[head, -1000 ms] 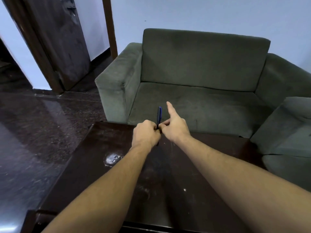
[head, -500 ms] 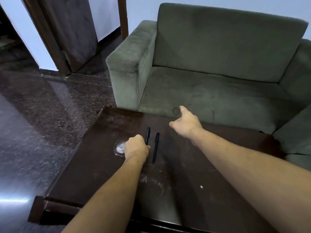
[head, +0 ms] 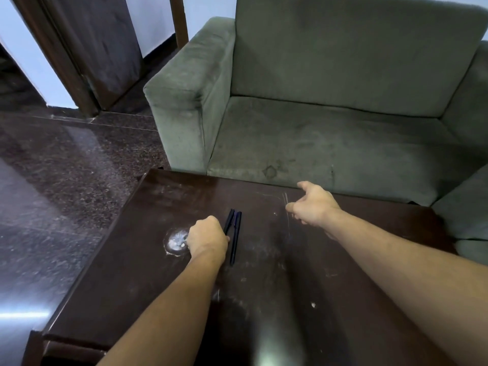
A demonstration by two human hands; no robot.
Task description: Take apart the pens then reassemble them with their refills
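Two dark blue pens lie side by side on the dark wooden table (head: 264, 299), their far tips almost touching. The right pen (head: 235, 237) rests flat and free on the table. My left hand (head: 206, 237) is closed on the near end of the left pen (head: 229, 221), which angles away from it. My right hand (head: 314, 206) hovers further right near the table's far edge, fingers loosely curled, thumb out, holding nothing that I can see.
A green fabric sofa (head: 330, 133) stands right behind the table, with another cushion (head: 464, 207) at the right. A whitish round stain (head: 177, 240) marks the table left of my left hand. Dark polished floor (head: 66, 180) and a door (head: 97, 48) lie to the left.
A second ago both hands held one pen upright. Now both pens are down on the table, the left pen swung closer to the right one, and my right hand has drawn away to the right.
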